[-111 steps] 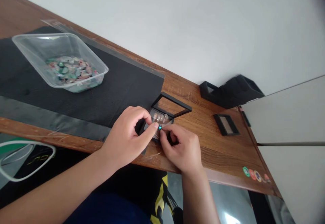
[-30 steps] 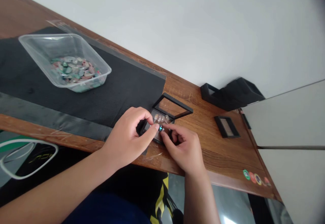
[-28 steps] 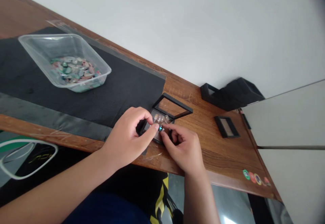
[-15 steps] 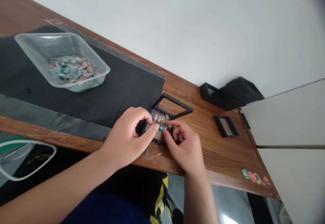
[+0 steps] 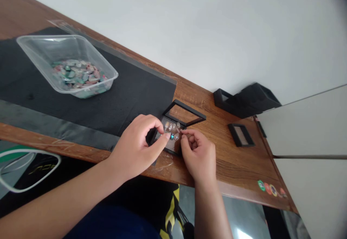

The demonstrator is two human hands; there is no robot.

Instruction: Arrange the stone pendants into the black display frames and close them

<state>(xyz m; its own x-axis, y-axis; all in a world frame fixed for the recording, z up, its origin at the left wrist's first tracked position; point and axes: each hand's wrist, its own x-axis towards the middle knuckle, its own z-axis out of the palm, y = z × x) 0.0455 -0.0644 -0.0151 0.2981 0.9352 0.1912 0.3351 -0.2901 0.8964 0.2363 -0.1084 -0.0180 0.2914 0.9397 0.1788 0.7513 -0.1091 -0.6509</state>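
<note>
A small black display case (image 5: 172, 145) lies open at the table's front edge, its framed clear lid (image 5: 184, 113) standing up behind. Rows of small clear, glittery nail-shaped pieces (image 5: 170, 126) sit inside, along with a shiny blue piece (image 5: 172, 137). My left hand (image 5: 139, 141) reaches over the case's left side, thumb and index curled together with the thumb tip beside the blue piece. At the right edge, my right hand (image 5: 200, 152) has thumb and index close together and the other fingers folded. Whatever is between either hand's fingertips is too small to make out.
A clear plastic tub (image 5: 100, 62) of many green, pink and clear pieces stands on a black mat (image 5: 141, 91) at left. Black cases (image 5: 252, 100) are stacked by the wall, with a smaller black frame (image 5: 241, 135) nearer. Round stickers (image 5: 268, 187) mark the right front edge.
My right hand has drawn back to the right, from over the pieces to the case's edge. A clear piece right of the blue one now shows fully. My left hand stays nearly still.
</note>
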